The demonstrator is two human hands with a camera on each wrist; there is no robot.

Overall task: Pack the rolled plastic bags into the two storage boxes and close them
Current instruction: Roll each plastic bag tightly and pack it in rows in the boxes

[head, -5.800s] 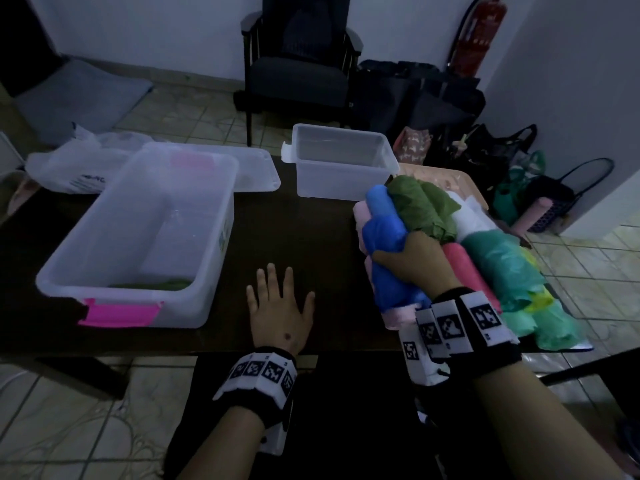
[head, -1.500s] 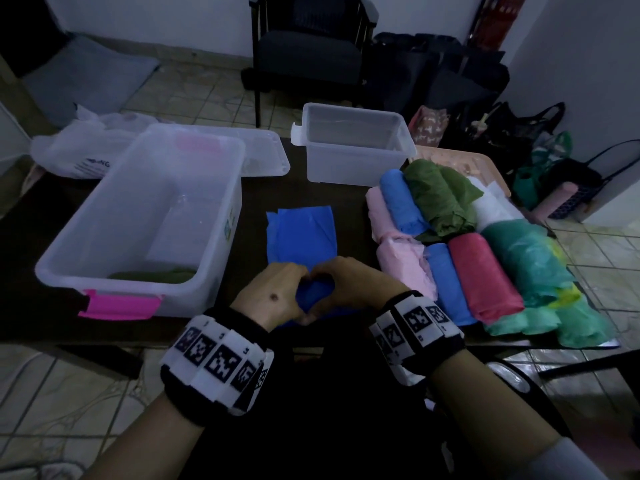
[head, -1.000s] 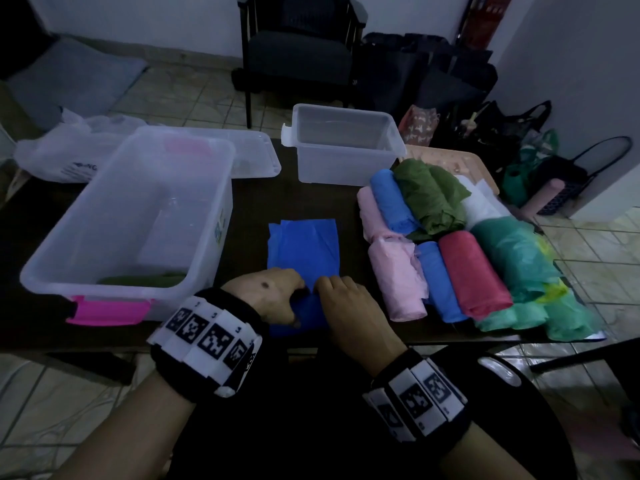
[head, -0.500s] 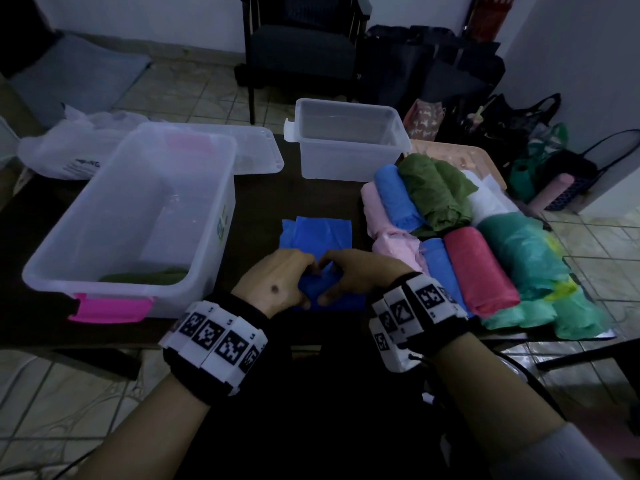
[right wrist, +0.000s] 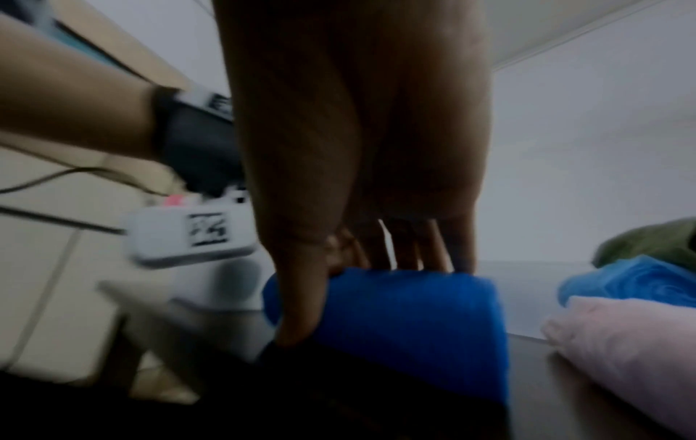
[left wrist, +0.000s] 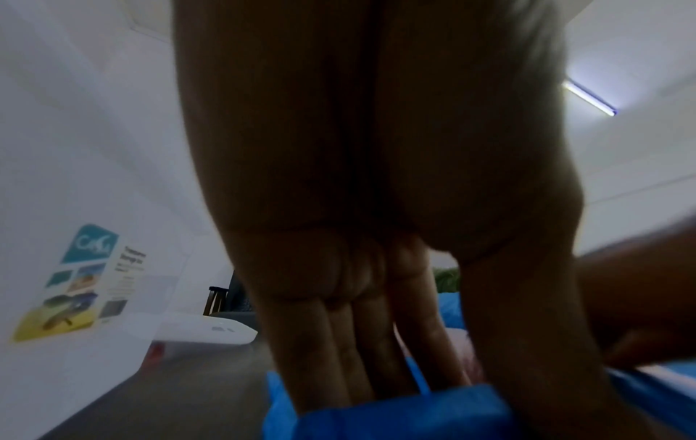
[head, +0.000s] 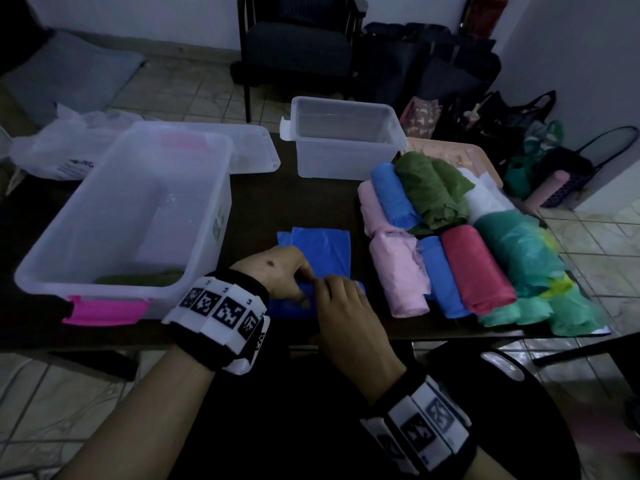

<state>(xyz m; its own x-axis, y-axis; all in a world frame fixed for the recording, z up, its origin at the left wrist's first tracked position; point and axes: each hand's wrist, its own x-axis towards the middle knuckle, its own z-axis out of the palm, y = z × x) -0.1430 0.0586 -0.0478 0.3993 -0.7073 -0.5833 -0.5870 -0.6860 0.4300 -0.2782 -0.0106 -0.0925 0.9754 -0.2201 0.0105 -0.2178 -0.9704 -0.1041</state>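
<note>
two open boxes (head: 131, 216), green bag (head: 138, 279) inside one

Your left grip (head: 280, 271) and right grip (head: 341, 306) sit side by side, knuckles up, fingers (right wrist: 406, 250) curled downward, thumbs tucked under. Both wrists wear marker-printed bands.

Both hands, left hand (head: 277, 271) and right hand (head: 341, 311), are now rolling the blue bag (head: 320, 251), previously flat, at its near end.
</note>
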